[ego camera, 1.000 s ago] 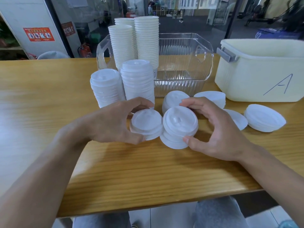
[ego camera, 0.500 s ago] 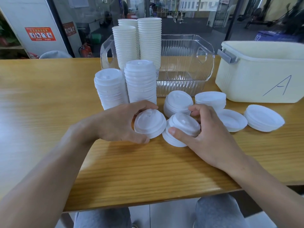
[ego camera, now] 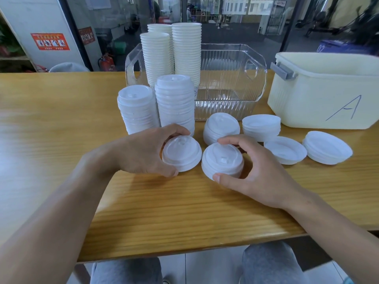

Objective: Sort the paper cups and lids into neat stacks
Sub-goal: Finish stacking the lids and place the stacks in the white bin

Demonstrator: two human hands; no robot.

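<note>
I'm gripping one lid [ego camera: 181, 153] in my left hand [ego camera: 143, 152] and pinching a small lid pile [ego camera: 222, 161] at table centre in my right hand [ego camera: 256, 177], risking nudging the tall stacks [ego camera: 174, 103] at twelve o'clock.

cream bin [ego camera: 320, 93] – handwritten "a"; wall signs unreadable

A single head-worn wide-angle view looks forward and down from the seated person's side of the wooden table [ego camera: 61, 140], close above its near edge. It faces 12 o'clock toward the glass wall, perhaps tilted slightly downward. Both forearms enter from 6 o'clock; knees show below. Edges bend from lens distortion. No second view shares the scene.
</note>
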